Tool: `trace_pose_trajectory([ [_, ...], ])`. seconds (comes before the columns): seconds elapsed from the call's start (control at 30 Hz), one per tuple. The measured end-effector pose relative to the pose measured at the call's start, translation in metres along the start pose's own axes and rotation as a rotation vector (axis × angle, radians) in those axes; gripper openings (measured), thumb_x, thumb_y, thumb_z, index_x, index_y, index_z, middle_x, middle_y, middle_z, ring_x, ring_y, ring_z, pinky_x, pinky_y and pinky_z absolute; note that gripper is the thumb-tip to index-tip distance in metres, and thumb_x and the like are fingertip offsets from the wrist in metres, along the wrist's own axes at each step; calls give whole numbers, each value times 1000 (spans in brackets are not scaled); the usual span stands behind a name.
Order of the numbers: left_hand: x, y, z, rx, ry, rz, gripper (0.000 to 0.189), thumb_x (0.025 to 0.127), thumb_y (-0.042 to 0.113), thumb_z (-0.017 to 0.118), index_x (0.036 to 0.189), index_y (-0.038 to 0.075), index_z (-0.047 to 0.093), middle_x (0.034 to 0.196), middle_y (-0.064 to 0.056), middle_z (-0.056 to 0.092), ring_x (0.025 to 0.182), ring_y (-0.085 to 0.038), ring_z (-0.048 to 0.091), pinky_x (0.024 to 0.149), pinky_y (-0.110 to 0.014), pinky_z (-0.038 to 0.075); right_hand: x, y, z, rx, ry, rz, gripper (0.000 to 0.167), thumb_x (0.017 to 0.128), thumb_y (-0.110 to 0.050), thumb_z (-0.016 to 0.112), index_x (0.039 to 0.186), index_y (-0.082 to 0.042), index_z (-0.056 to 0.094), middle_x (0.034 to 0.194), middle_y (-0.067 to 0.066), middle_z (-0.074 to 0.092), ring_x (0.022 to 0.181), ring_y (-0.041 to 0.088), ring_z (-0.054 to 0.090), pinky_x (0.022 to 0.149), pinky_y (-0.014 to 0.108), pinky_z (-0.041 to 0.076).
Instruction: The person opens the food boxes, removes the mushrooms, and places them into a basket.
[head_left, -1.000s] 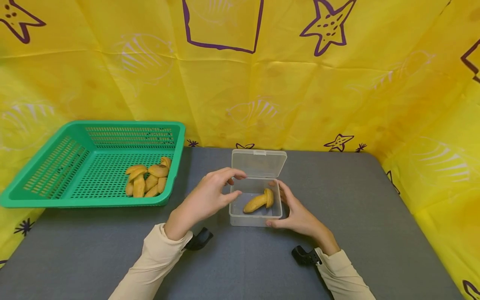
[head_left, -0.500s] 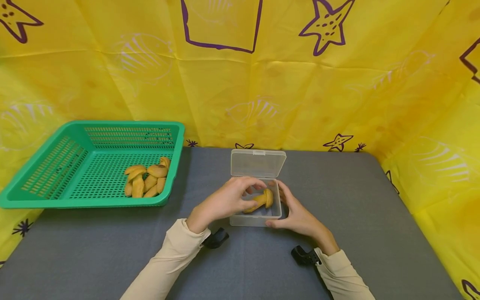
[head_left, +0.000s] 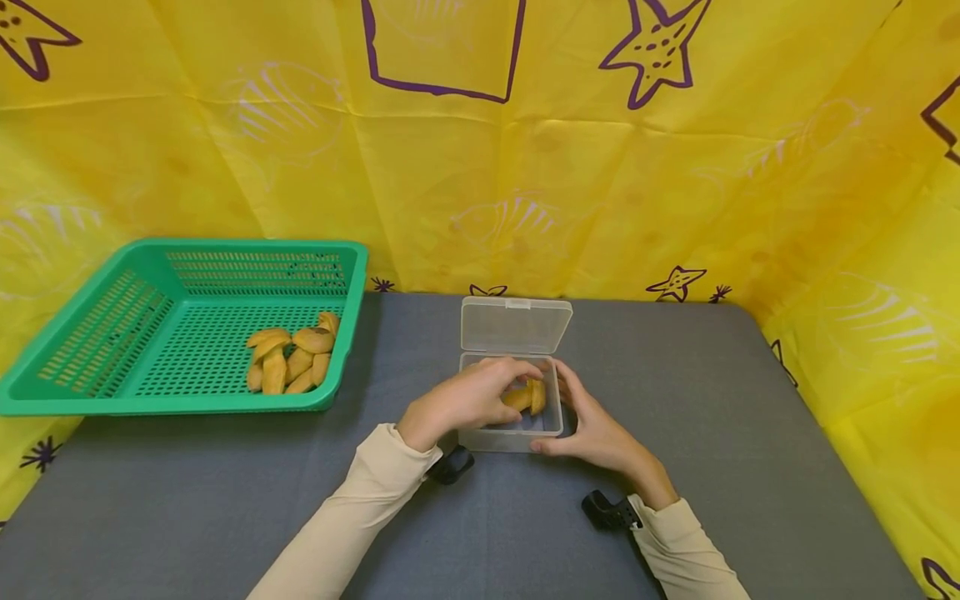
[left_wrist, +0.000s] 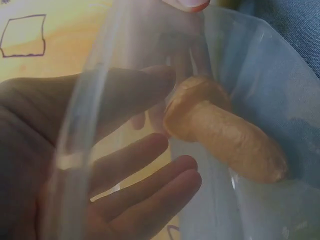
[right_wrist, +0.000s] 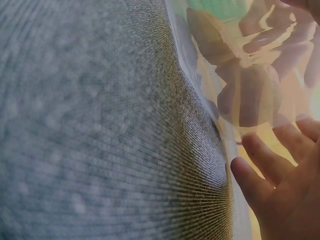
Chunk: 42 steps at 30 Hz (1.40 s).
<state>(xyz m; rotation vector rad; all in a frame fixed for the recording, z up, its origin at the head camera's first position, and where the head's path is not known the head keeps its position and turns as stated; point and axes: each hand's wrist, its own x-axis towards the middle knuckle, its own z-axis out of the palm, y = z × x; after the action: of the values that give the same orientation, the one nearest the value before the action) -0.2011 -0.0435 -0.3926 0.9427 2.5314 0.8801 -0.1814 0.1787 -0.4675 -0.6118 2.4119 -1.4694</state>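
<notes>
In the head view, a clear plastic box (head_left: 551,425) stands on the table with its hinged lid (head_left: 516,327) raised at the back. Inside lies a tan mushroom (head_left: 519,400), its cap to the right. My left hand (head_left: 468,398) reaches into the box over the stem end. In the left wrist view its thumb and fingers are spread near the mushroom's cap (left_wrist: 187,107), with no firm hold visible. My right hand (head_left: 596,429) steadies the box from the right, thumb at the front wall and fingers along the side, partly hidden. Through the wall, the right wrist view shows the mushroom (right_wrist: 250,95).
A green plastic basket (head_left: 348,333) stands at the left, with several tan mushrooms (head_left: 300,358) in its right part. A grey cloth (head_left: 675,400) covers the table. Yellow printed fabric (head_left: 420,167) hangs behind and along the right side.
My left hand has moved right and down into the box, over the mushroom. The right hand, the box and the basket have stayed where they were.
</notes>
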Motion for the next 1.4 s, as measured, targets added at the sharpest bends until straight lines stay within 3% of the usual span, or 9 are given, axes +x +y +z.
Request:
trace_pose_trajectory([
  [0.23, 9, 0, 2, 40, -54, -56, 60, 81, 4, 80, 136, 9, 58, 134, -8, 63, 118, -27, 60, 100, -41, 48, 1, 0, 0, 13, -7, -13, 115, 75, -23, 87, 159, -25, 9, 161, 11, 29, 145, 35, 36, 113, 60, 30],
  [0.43, 16, -2, 8, 94, -59, -94, 59, 80, 4, 80, 134, 16, 60, 127, -2, 65, 100, -20, 59, 88, -34, 49, 2, -2, 0, 6, -5, -20, 115, 74, -22, 87, 159, -24, 10, 163, 11, 27, 146, 36, 34, 115, 60, 28],
  [0.77, 20, -5, 15, 124, -25, -40, 36, 81, 2, 75, 111, 18, 64, 103, 2, 68, 85, -15, 58, 74, -27, 47, 4, -2, 0, 10, -13, -11, 116, 75, -24, 87, 159, -27, 8, 162, 13, 26, 148, 33, 31, 116, 60, 25],
  [1.03, 16, -1, 13, 129, -14, 13, 32, 87, -1, 68, 112, 18, 64, 105, 2, 67, 88, -15, 58, 78, -27, 47, 2, -3, 0, 9, -14, -8, 116, 75, -25, 87, 159, -24, 8, 164, 11, 22, 149, 35, 29, 117, 62, 23],
  [1.2, 12, 3, 10, 108, 45, 23, 38, 83, -2, 67, 113, 19, 63, 107, 3, 67, 93, -15, 59, 80, -28, 48, 1, -2, 0, 19, -14, -10, 116, 75, -24, 87, 159, -23, 8, 163, 13, 24, 149, 36, 28, 118, 62, 22],
  [1.4, 6, 6, 6, 102, 111, 38, 45, 80, -2, 70, 121, 14, 63, 117, 0, 67, 105, -17, 61, 91, -33, 51, 1, 1, -1, 20, -11, 1, 116, 74, -24, 88, 159, -24, 9, 164, 11, 21, 149, 37, 27, 117, 62, 23],
])
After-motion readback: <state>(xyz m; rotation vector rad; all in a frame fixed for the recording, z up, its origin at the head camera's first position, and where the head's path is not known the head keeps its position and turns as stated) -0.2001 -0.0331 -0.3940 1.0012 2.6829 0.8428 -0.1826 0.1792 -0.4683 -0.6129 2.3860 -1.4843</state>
